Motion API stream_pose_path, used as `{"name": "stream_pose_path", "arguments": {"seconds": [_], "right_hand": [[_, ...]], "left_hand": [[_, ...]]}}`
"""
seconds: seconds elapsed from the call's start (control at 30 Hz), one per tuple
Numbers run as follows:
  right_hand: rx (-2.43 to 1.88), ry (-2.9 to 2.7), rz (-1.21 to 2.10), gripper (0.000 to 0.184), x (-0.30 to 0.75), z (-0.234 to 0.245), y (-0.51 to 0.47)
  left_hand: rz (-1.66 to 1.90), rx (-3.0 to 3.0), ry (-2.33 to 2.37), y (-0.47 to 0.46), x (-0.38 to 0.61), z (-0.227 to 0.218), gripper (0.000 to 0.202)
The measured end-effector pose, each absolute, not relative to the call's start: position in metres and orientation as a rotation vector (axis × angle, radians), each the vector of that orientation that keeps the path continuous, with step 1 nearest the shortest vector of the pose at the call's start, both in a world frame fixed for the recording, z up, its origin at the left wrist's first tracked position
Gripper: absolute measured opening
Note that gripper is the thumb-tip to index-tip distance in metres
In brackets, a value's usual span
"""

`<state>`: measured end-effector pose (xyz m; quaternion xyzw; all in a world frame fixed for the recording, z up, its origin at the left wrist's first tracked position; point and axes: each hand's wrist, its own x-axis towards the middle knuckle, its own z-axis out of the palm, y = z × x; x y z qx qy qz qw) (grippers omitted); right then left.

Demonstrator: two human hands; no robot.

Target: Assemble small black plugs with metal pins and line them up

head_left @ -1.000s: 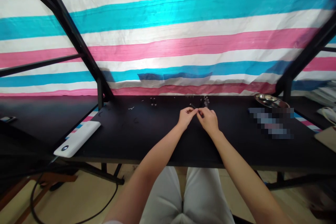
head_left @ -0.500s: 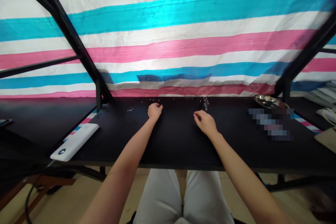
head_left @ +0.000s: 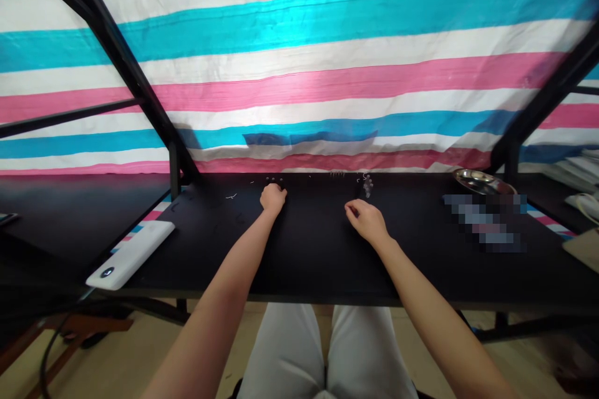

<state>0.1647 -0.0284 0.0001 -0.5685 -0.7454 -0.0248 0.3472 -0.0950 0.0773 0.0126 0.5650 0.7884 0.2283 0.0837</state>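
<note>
Both of my hands rest low over the black table. My left hand is closed, with thumb and fingers drawn together just in front of a few small round grey pieces. Whatever its fingertips hold is too small to make out. Farther right, my right hand is curled, its thumb and index finger meeting in a pinch; the content of that pinch cannot be made out. Just beyond it lies a cluster of small grey round pieces. A row of small coiled or pronged bits lies along the back edge.
Thin white scraps lie left of my left hand. A white power bank with a cable is at the table's left. At the right stand a shiny metal dish and a blurred-out item. Black frame posts flank a striped sheet.
My left hand has shifted slightly left, and its fingers look more closed. The right hand stays almost where it was.
</note>
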Motion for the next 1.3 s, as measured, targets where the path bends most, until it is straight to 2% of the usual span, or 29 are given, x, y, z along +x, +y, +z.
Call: {"name": "stream_pose_path", "arguments": {"seconds": [1.1,1.3], "right_hand": [[-1.668,-1.843,0.011,0.02,0.173,0.004,-0.028],[-1.875,-1.735,0.047,0.017,0.181,0.005,-0.025]], "left_hand": [[0.64,1.705,2.404,0.073,-0.088,0.02,0.022],[0.6,1.745,2.408,0.069,-0.089,0.02,0.023]]}}
